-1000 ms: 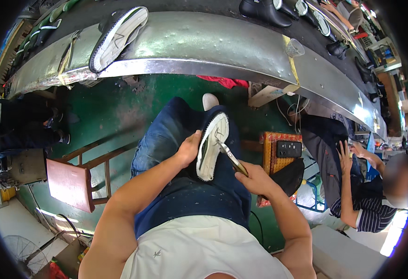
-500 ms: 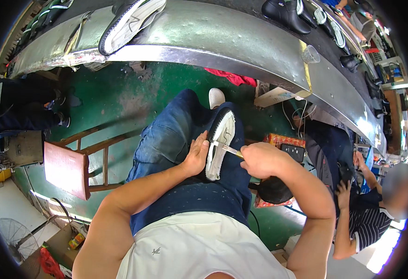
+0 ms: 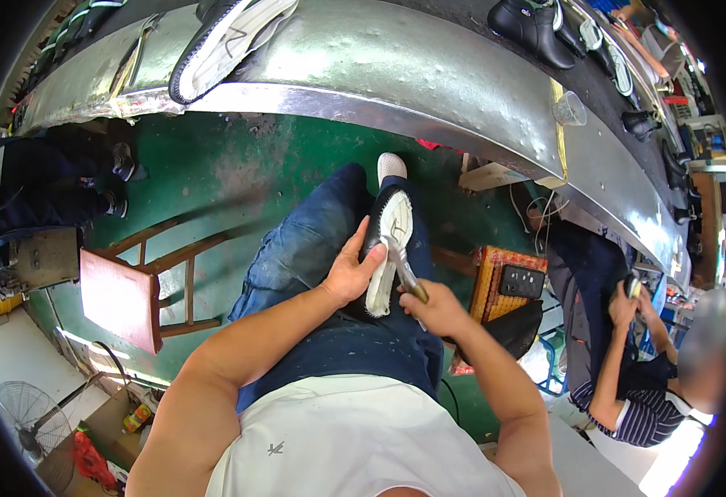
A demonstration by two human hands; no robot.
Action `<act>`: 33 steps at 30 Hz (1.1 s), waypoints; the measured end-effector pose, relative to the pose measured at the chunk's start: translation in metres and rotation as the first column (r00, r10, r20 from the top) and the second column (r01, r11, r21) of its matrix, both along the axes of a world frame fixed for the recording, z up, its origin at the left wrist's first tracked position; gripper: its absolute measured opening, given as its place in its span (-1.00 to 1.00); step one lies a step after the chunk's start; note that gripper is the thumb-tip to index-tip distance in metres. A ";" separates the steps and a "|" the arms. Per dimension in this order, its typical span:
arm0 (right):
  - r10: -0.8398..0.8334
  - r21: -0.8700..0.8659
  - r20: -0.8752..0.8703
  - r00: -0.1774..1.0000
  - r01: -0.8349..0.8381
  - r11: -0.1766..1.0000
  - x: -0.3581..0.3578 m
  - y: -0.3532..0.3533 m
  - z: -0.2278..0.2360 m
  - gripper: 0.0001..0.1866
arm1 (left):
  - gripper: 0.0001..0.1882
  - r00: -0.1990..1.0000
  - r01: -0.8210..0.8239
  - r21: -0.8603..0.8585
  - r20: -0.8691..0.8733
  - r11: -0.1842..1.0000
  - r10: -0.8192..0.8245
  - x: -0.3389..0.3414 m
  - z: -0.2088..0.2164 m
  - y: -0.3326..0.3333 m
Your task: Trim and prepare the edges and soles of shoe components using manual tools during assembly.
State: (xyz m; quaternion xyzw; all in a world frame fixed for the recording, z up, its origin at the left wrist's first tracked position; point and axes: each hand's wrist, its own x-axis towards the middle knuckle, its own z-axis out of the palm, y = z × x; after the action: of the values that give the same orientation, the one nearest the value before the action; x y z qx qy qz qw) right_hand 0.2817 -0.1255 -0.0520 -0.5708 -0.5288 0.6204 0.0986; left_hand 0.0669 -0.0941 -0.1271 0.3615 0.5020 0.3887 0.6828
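Shoe (image 3: 389,248), dark upper with a white sole turned up, lies on the person's lap over the blue jeans (image 3: 313,248), toe pointing toward twelve o'clock. Going left to right: at nine o'clock of the lap stands a wooden chair (image 3: 143,286) on the green floor (image 3: 238,166). The left hand (image 3: 350,269) is curled around the shoe's left edge, thumb laid over the sole, gripping it steady. At three o'clock of the shoe, the right hand (image 3: 437,311) is closed around the handle of a thin metal tool (image 3: 402,269), whose tip rests on the sole near its middle. Further toward three o'clock sits a woven stool (image 3: 495,290), and beyond it a co-worker's hands (image 3: 632,306) are busy with a small object. A metal conveyor (image 3: 429,74) curves across twelve o'clock, carrying other shoes.

The step in hand looks like working along the sole's edge with the tool, scraping or trimming. The next move probably calls for a firm left-hand hold while the blade travels along the rim without slipping toward the thumb.
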 end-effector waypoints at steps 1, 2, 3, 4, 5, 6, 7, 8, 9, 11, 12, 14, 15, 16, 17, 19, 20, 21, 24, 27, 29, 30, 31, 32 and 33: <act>0.053 -0.245 0.060 0.997 -0.037 0.969 -0.007 0.025 0.041 -0.70 | -0.15 1.000 0.004 -0.006 -0.009 1.000 -0.004 -0.001 -0.002 0.000; 0.176 0.114 0.200 0.964 -0.202 0.973 0.000 0.030 0.037 -0.72 | -0.15 1.000 0.014 0.015 -0.010 1.000 -0.014 0.000 -0.001 0.003; 0.237 0.425 0.371 0.898 -0.391 0.816 0.007 0.033 0.034 -0.73 | -0.15 1.000 0.018 0.034 -0.011 0.999 -0.018 0.001 0.000 0.005; 0.228 0.432 0.441 0.868 -0.428 0.794 0.009 0.042 0.037 -0.72 | -0.15 1.000 0.020 0.028 -0.013 0.999 -0.019 0.002 0.002 0.005; 0.215 0.438 0.509 0.833 -0.466 0.769 0.011 0.053 0.041 -0.71 | -0.16 0.997 0.036 0.034 -0.067 0.999 -0.034 0.003 0.006 0.008; 0.238 0.418 0.550 0.800 -0.511 0.751 0.016 0.063 0.036 -0.76 | -0.16 0.992 0.052 0.039 -0.120 0.998 -0.047 0.003 0.011 0.009; 0.242 0.419 0.549 0.800 -0.514 0.749 0.020 0.072 0.030 -0.76 | -0.16 0.992 0.048 0.039 -0.121 0.998 -0.043 0.004 0.016 0.011; 0.280 0.233 0.332 0.901 -0.366 0.901 0.023 0.077 0.023 -0.77 | -0.16 0.993 0.041 -0.020 -0.106 0.999 -0.043 0.004 0.021 0.012; 0.239 -0.010 0.101 0.966 -0.239 0.971 0.025 0.079 0.013 -0.76 | -0.16 0.995 0.035 -0.079 -0.091 0.996 -0.042 0.004 0.024 0.013; 0.096 0.110 0.119 0.988 -0.110 0.988 0.011 0.049 -0.003 -0.71 | -0.17 0.987 0.044 -0.024 -0.155 0.999 -0.048 0.001 0.026 0.009; 0.140 0.179 0.119 0.983 -0.160 0.971 0.015 0.045 -0.003 -0.71 | -0.18 0.974 0.063 0.029 -0.220 0.998 -0.055 0.001 0.027 0.008; 0.223 0.003 0.088 0.971 -0.224 0.975 0.020 0.061 0.017 -0.71 | -0.18 0.956 0.080 0.074 -0.288 0.994 -0.055 0.002 0.018 0.006; 0.256 -0.244 0.041 0.966 -0.238 0.940 0.017 0.081 0.038 -0.71 | -0.18 0.933 0.111 0.108 -0.353 0.988 -0.066 -0.001 0.015 0.002; 0.146 -0.296 -0.136 0.980 -0.181 0.938 0.022 0.089 0.034 -0.69 | -0.18 0.952 0.108 0.067 -0.294 0.992 -0.084 -0.001 0.021 0.006; 0.135 -0.357 -0.141 0.981 -0.178 0.917 0.018 0.096 0.039 -0.69 | -0.17 0.922 0.120 0.159 -0.383 0.980 -0.051 -0.002 0.022 0.008; -0.004 -0.224 -0.164 0.986 -0.033 0.974 0.005 0.059 -0.004 -0.70 | -0.18 0.893 0.165 0.069 -0.433 0.984 -0.119 -0.006 0.037 0.010; -0.055 -0.206 -0.179 0.982 0.017 0.978 -0.001 0.047 -0.012 -0.70 | -0.18 0.894 0.161 0.074 -0.434 0.984 -0.113 -0.006 0.035 0.011; -0.099 -0.209 -0.148 0.984 0.066 0.976 -0.007 0.038 -0.013 -0.70 | -0.21 0.844 0.226 0.231 -0.531 0.946 -0.072 -0.005 0.032 0.010; -0.278 -0.141 -0.242 0.930 0.249 0.958 -0.009 0.010 -0.034 -0.73 | -0.25 0.713 0.407 0.279 -0.692 0.870 -0.112 0.001 0.042 0.013; -0.392 -0.481 -0.401 0.828 0.173 0.859 0.015 0.024 -0.033 -0.73 | -0.32 0.655 0.479 0.134 -0.712 0.867 -0.252 -0.003 0.051 0.019; -0.473 -0.702 -0.552 0.687 -0.078 0.707 0.042 0.033 -0.039 -0.65 | -0.37 0.633 0.509 0.213 -0.750 0.834 -0.195 -0.003 0.045 0.018; -0.334 -0.603 -0.557 0.760 -0.094 0.792 0.051 0.037 -0.043 -0.58 | -0.37 0.633 0.515 0.217 -0.748 0.829 -0.198 -0.001 0.043 0.019; -0.329 -0.602 -0.559 0.761 -0.099 0.793 0.059 0.043 -0.035 -0.58 | -0.38 0.632 0.504 0.214 -0.751 0.837 -0.189 0.000 0.043 0.020; -0.228 -0.550 -0.505 0.833 -0.107 0.828 0.065 0.049 -0.018 -0.59 | -0.40 0.632 0.490 0.209 -0.754 0.846 -0.180 -0.001 0.044 0.019; -0.125 -0.497 -0.438 0.890 -0.124 0.859 0.066 0.056 -0.003 -0.59 | -0.40 0.633 0.480 0.208 -0.754 0.852 -0.173 -0.001 0.044 0.020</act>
State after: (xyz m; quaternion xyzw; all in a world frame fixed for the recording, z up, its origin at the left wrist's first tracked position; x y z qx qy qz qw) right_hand 0.3477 -0.0696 -0.0555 -0.4149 -0.3066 0.8542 0.0644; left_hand 0.0661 -0.0746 -0.0828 0.6977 0.5617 0.1766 0.4080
